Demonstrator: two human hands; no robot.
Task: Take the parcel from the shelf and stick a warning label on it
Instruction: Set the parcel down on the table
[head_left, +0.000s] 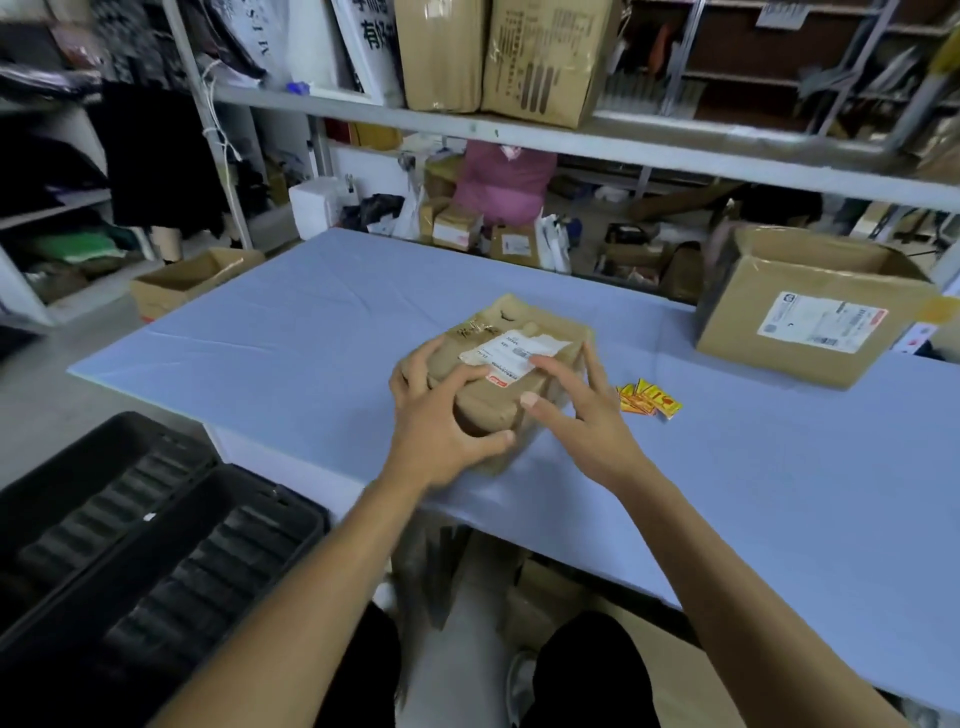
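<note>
A crumpled brown parcel (524, 322) with a torn white shipping label on top lies on the blue table (291, 353) near its front edge. My left hand (441, 415) grips the parcel's near left corner, fingers over the top and thumb on the front face. My right hand (576, 410) rests against the parcel's right side with fingers spread. A small pile of yellow and red warning labels (649, 400) lies on the table just right of my right hand.
A large open cardboard box (810, 322) stands at the table's right. A grey shelf (519, 130) with big cartons runs behind. A black plastic crate (145, 545) sits low left. Small boxes and bags clutter the floor beyond the table.
</note>
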